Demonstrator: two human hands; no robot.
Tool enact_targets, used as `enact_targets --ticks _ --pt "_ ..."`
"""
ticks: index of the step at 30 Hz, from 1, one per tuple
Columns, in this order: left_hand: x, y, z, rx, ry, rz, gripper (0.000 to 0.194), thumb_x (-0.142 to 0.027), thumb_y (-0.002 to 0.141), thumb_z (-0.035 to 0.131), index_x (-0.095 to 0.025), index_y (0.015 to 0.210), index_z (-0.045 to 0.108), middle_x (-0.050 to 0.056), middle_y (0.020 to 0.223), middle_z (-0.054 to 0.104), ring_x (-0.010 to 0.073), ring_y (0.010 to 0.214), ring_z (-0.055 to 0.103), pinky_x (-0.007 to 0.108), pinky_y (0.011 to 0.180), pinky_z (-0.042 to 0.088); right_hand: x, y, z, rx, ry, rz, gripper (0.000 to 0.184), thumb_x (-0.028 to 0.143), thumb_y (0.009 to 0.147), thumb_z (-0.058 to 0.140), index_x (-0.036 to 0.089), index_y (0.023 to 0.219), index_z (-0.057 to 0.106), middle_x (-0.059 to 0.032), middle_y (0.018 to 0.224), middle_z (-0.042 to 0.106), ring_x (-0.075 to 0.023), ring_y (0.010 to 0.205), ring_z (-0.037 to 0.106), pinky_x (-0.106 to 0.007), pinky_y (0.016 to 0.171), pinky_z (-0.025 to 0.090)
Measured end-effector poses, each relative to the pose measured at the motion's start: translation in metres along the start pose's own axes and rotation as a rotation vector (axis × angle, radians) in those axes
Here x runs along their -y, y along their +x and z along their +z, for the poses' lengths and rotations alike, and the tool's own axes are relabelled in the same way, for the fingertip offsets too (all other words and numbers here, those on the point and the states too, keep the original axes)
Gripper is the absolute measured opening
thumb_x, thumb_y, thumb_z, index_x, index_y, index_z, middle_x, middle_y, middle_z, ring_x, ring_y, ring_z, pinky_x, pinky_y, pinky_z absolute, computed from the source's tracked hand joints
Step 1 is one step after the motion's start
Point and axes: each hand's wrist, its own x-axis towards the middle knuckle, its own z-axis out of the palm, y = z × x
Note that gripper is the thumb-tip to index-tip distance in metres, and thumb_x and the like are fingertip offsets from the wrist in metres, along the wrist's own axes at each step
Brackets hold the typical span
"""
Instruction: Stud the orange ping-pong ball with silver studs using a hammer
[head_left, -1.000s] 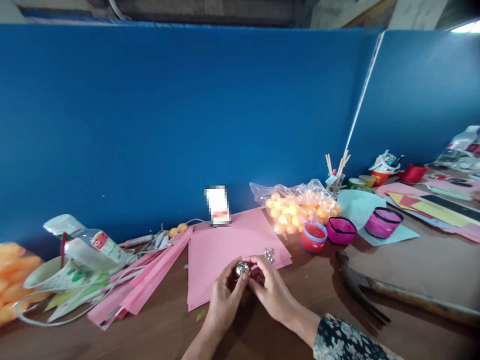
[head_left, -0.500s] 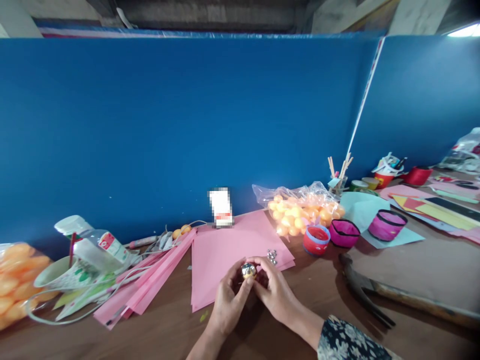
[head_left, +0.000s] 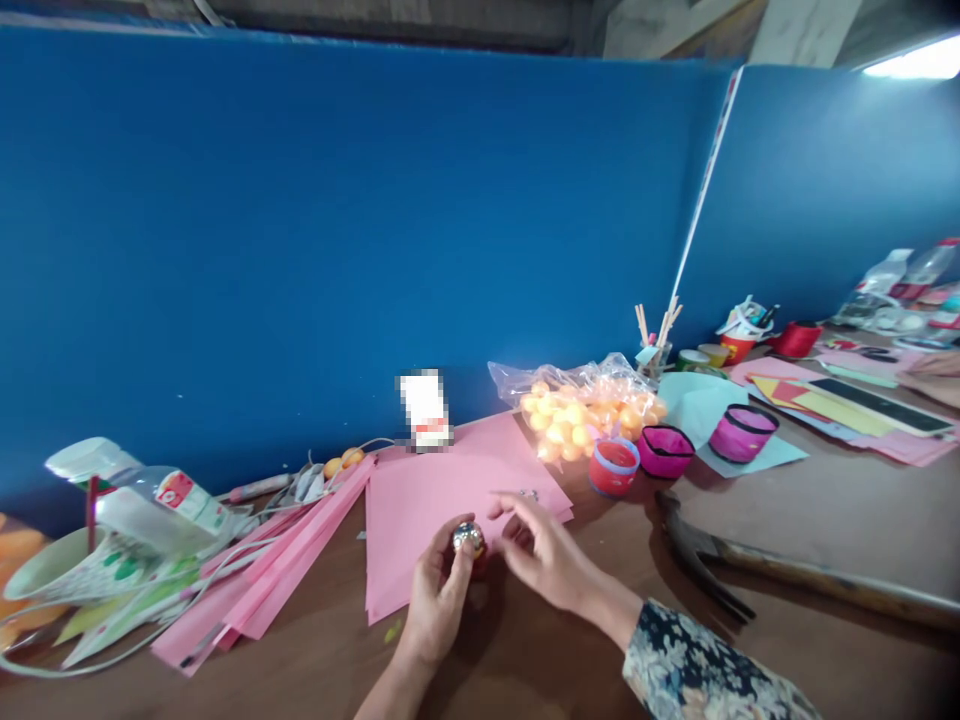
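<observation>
My left hand (head_left: 437, 590) is closed round a shiny metallic ball (head_left: 466, 537), silvery on top with a golden tint below, its thumb across the near side. Whether the ball is whole or has an opening, I cannot make out. To the right, my right hand (head_left: 541, 552) is apart from the ball, fingers loosely bent and spread, with nothing visible in them. Just beyond its fingertips, small silver beads (head_left: 529, 494) lie on the pink paper sheets (head_left: 442, 485), partly covered by that hand.
A clear bag of orange balls (head_left: 570, 415) lies behind, with a red cup (head_left: 613, 468) and two magenta cups beside it. On the right rests a hammer (head_left: 795, 575). Pink strips (head_left: 262, 590) and a plastic bottle (head_left: 180, 500) lie left. A blue partition (head_left: 337, 220) stands behind.
My right hand has come off the shiny ball and moved away to the right, towards the small silver beads. My left hand keeps the ball. The view has turned slightly right.
</observation>
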Motion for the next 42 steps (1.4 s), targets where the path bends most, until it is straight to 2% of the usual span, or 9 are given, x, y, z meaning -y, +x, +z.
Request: enact_targets --ticks 2,5,12,16,20,24,32,39,42 --pt "0.0 0.0 0.0 0.007 -0.036 -0.054 0.044 -0.045 0.076 0.054 -0.013 0.107 0.056 0.005 0.079 0.064 0.017 0.07 0.061 0.03 0.065 0.05 -0.009 0.007 -0.018 -0.146 -0.053 0.083 0.03 0.019 0.084 0.043 0.02 0.113 0.049 -0.0049 0.095 0.061 -0.0133 0.071 0.06 -0.025 0.064 0.049" --pt "0.0 -0.001 0.002 0.01 -0.075 -0.099 0.049 -0.047 0.073 0.057 -0.013 0.107 0.056 0.005 0.079 0.064 0.0166 0.068 0.061 0.03 0.064 0.051 -0.027 0.014 -0.043 -0.319 -0.352 0.148 0.022 0.02 0.082 0.044 0.016 0.1 0.056 -0.0077 0.089 0.064 -0.0184 0.08 0.06 -0.03 0.071 0.047" --pt "-0.001 0.001 0.004 -0.015 -0.068 -0.11 0.045 -0.047 0.073 0.057 -0.014 0.104 0.058 0.005 0.082 0.065 0.016 0.069 0.061 0.029 0.064 0.052 -0.037 0.009 -0.051 -0.034 -0.57 0.036 0.019 0.028 0.073 0.063 0.022 0.092 0.061 -0.0042 0.091 0.064 -0.0204 0.085 0.059 -0.03 0.074 0.044" --pt "-0.001 0.001 0.004 -0.001 -0.052 -0.105 0.044 -0.045 0.074 0.056 -0.014 0.106 0.057 0.006 0.083 0.064 0.0162 0.07 0.061 0.029 0.064 0.052 -0.034 0.009 -0.045 -0.01 -0.632 -0.038 0.032 0.026 0.068 0.07 0.021 0.097 0.059 -0.0059 0.096 0.061 -0.0223 0.092 0.054 -0.033 0.081 0.041" --pt "0.001 0.0 0.003 0.01 -0.035 -0.104 0.043 -0.043 0.077 0.054 -0.014 0.107 0.056 0.007 0.086 0.065 0.0165 0.072 0.061 0.03 0.066 0.052 -0.034 0.015 -0.04 0.069 -0.576 -0.141 0.029 0.025 0.077 0.062 0.022 0.105 0.056 -0.0052 0.101 0.06 -0.0199 0.097 0.052 -0.032 0.085 0.04" --pt "0.003 0.0 0.002 0.015 -0.019 -0.118 0.043 -0.043 0.077 0.054 -0.014 0.108 0.056 0.007 0.087 0.065 0.017 0.072 0.062 0.03 0.067 0.053 -0.035 0.02 -0.037 0.144 -0.626 -0.17 0.017 0.023 0.083 0.054 0.021 0.098 0.061 -0.0063 0.101 0.06 -0.0194 0.096 0.052 -0.031 0.083 0.041" --pt "0.003 0.002 0.002 0.016 -0.013 -0.139 0.045 -0.043 0.076 0.055 -0.014 0.11 0.054 0.007 0.089 0.065 0.0176 0.075 0.062 0.031 0.068 0.053 -0.044 0.023 -0.039 0.059 -0.703 -0.147 0.015 0.02 0.084 0.052 0.022 0.083 0.066 -0.0049 0.086 0.065 -0.0197 0.086 0.054 -0.034 0.083 0.04" --pt "0.002 0.001 0.003 0.029 -0.018 -0.116 0.043 -0.043 0.078 0.053 -0.013 0.108 0.054 0.006 0.086 0.064 0.0167 0.073 0.06 0.031 0.067 0.052 -0.045 0.018 -0.047 -0.122 -0.577 -0.04 0.022 0.019 0.087 0.043 0.019 0.099 0.061 -0.007 0.096 0.066 -0.0183 0.09 0.059 -0.029 0.08 0.044" --pt "0.0 0.001 0.003 0.019 -0.014 -0.106 0.043 -0.043 0.078 0.053 -0.012 0.107 0.054 0.006 0.084 0.063 0.0161 0.071 0.06 0.03 0.066 0.052 -0.042 0.014 -0.052 -0.121 -0.581 0.015 0.019 0.025 0.086 0.047 0.02 0.097 0.061 -0.0061 0.089 0.067 -0.019 0.082 0.062 -0.028 0.071 0.046"
